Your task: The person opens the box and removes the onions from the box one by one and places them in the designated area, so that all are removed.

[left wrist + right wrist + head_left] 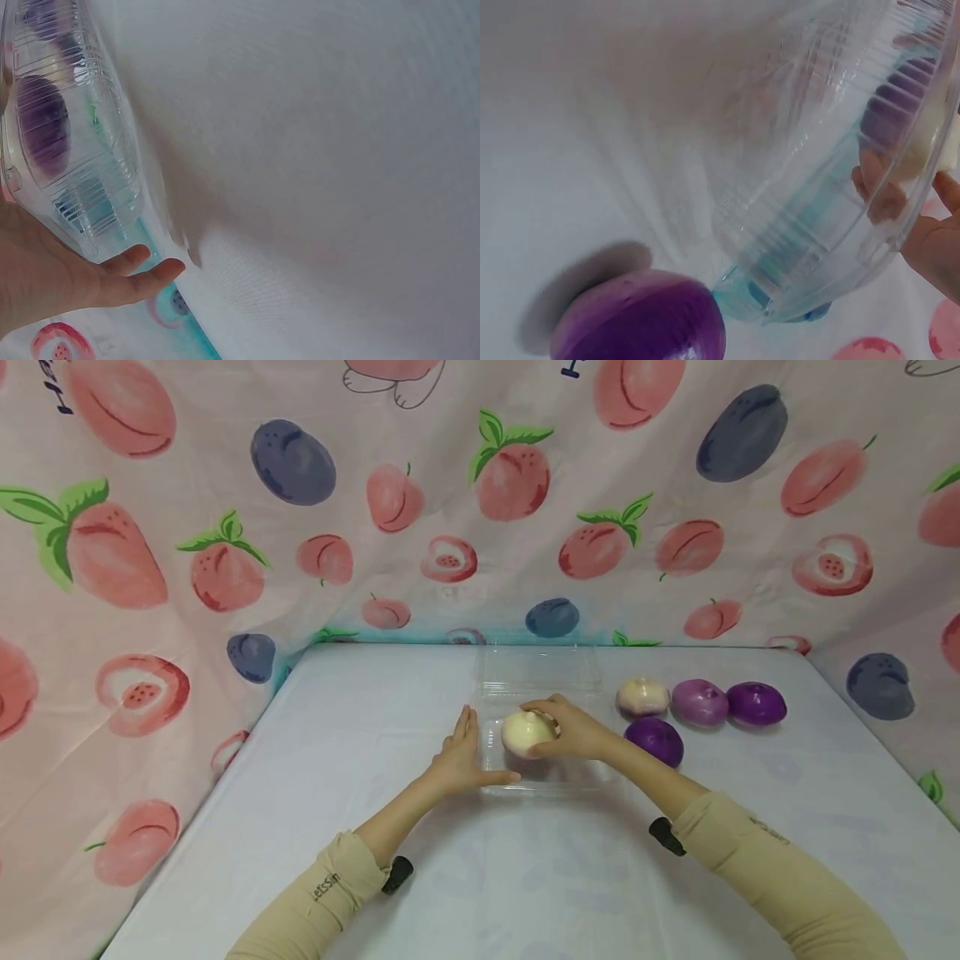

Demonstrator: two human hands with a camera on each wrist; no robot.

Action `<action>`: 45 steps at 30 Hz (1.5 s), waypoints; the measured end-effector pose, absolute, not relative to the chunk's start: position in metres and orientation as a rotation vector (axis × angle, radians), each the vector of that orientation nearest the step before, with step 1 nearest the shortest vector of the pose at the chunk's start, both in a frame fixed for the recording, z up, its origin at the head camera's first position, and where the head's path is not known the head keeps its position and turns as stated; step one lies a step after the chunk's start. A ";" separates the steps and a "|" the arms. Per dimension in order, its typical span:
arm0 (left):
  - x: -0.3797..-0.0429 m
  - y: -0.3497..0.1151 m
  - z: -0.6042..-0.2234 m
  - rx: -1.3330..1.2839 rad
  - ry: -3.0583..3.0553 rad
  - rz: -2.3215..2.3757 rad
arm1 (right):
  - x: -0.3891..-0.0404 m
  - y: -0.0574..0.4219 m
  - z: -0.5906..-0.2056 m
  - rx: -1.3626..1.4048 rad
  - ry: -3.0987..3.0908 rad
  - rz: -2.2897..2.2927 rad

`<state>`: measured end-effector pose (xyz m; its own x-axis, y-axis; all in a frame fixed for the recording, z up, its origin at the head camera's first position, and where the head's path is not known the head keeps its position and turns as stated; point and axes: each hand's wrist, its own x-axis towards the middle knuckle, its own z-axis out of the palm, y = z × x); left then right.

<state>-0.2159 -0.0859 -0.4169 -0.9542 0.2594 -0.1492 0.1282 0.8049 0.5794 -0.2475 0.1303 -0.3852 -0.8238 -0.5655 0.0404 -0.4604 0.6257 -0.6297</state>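
Note:
A pale onion (527, 734) with a purplish underside is over the left part of a clear plastic clamshell box (585, 771). My right hand (577, 728) grips it from the right, fingers over the far side and thumb at the near side. Whether the onion touches the box floor I cannot tell. My left hand (457, 764) rests at the box's left front corner, its fingers straight along the left side and the thumb along the front rim. Ribbed walls of the box (97, 142) show beside that hand in the left wrist view, with purple seen through the plastic.
Right of the box sit another pale onion (642, 697), a light purple onion (701, 703) and two dark purple onions, one (757, 704) at the far right, one (655, 742) near the right forearm. The box lid (538, 667) lies open toward the fruit-print curtain (450, 485).

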 end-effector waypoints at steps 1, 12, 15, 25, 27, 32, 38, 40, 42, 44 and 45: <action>-0.216 -0.086 -0.417 0.303 2.770 0.867 | -0.247 0.133 -0.385 -0.850 2.680 -0.985; -0.216 -0.086 -0.416 0.312 2.767 0.886 | -0.244 0.153 -0.378 -0.859 2.694 -1.136; -0.215 -0.086 -0.416 0.312 2.764 0.895 | -0.241 0.162 -0.371 -0.874 2.704 -1.156; -0.213 -0.085 -0.417 0.305 2.755 0.900 | -0.235 0.205 -0.357 -0.879 2.752 -1.051; -0.213 -0.085 -0.416 0.304 2.759 0.898 | -0.234 0.211 -0.356 -0.867 2.759 -1.041; -0.213 -0.085 -0.414 0.307 2.772 0.888 | -0.233 0.224 -0.356 -0.832 2.769 -1.053; -0.213 -0.086 -0.414 0.304 2.765 0.893 | -0.230 0.239 -0.355 -0.873 2.730 -1.064; -0.213 -0.087 -0.415 0.297 2.761 0.897 | -0.228 0.243 -0.355 -0.889 2.719 -1.068; -0.213 -0.087 -0.415 0.298 2.760 0.898 | -0.226 0.247 -0.354 -0.890 2.721 -1.067; -0.213 -0.087 -0.416 0.301 2.759 0.901 | -0.224 0.251 -0.354 -0.890 2.732 -1.067; -0.214 -0.087 -0.416 0.303 2.758 0.901 | -0.223 0.253 -0.354 -0.888 2.743 -1.062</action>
